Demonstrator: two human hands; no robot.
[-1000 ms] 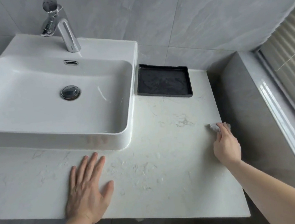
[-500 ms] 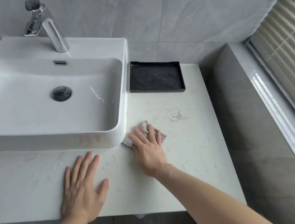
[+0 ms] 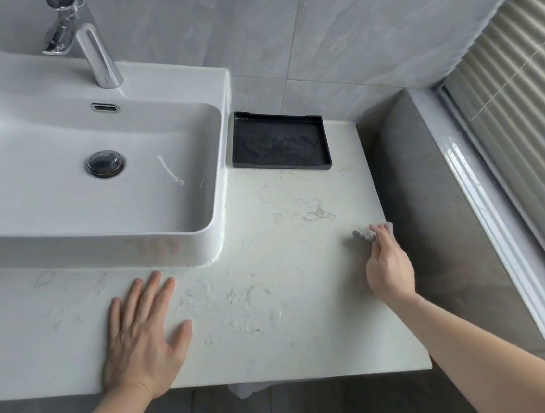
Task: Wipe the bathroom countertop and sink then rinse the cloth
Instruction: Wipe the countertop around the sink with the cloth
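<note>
Right hand (image 3: 388, 269) presses a small crumpled grey cloth (image 3: 366, 233) onto the white marble-veined tabletop (image 3: 272, 274) at its right edge, against the grey side wall (image 3: 434, 205); fingers curl over the cloth, which is mostly hidden beneath them. Left hand (image 3: 141, 336) lies flat on the tabletop, fingers straight and spread, just in front of the white rectangular ceramic sink (image 3: 30, 240). Chrome faucet (image 3: 93, 50) at sink rear. Black rectangular tray (image 3: 326, 142) just right of sink, by the back wall.
</note>
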